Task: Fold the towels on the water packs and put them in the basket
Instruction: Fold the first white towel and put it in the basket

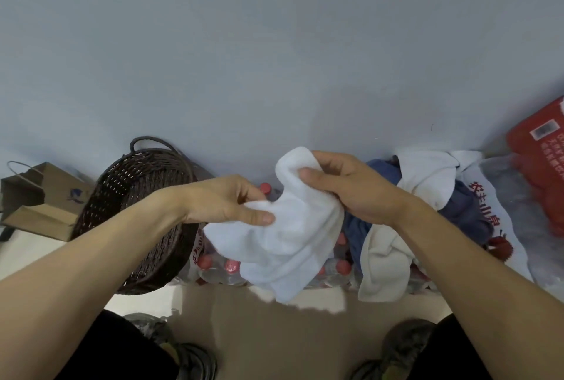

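White towel (287, 245) (both hands gripping)

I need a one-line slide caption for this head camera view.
Both hands, left hand and right hand, hold a white towel above water packs, beside the wicker basket.

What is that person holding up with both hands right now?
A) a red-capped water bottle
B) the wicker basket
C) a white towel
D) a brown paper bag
C: the left hand and the right hand both pinch a white towel, which hangs between them above the water packs; the dark wicker basket stands untouched to the left.
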A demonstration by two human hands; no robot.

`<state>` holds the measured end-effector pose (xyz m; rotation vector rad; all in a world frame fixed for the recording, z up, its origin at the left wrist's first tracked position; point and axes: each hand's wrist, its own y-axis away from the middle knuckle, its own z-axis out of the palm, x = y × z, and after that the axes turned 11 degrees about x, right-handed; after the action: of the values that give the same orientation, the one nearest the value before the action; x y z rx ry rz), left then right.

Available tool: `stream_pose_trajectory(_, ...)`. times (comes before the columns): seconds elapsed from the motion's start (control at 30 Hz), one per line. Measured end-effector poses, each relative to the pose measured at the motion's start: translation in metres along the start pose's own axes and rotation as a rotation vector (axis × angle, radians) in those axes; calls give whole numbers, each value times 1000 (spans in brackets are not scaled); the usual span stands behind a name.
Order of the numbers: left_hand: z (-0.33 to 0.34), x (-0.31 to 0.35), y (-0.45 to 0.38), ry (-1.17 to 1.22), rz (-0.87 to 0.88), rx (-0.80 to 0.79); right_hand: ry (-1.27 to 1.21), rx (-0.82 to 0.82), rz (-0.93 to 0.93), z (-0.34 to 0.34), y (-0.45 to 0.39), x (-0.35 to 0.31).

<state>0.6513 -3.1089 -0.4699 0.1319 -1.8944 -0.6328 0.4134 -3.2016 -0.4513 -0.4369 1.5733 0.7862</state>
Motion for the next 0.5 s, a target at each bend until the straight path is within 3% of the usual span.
stream_pose_trajectory(0.1, -4, 0, -2, 205, 56, 186, 120, -55, 39, -8, -2, 2)
stream_pose_trajectory(0.2, -14, 3, -3, 474, 75, 398, 192, 17, 86, -19, -7, 9)
stream_pose_trajectory(0.33, -29, 11, -1, 666, 94, 708, 523, 31, 222, -19, -20, 42)
stream_pose_trajectory(0.5, -40, 5, 4, 718, 62, 806, 755, -59, 261, 19, -25, 118)
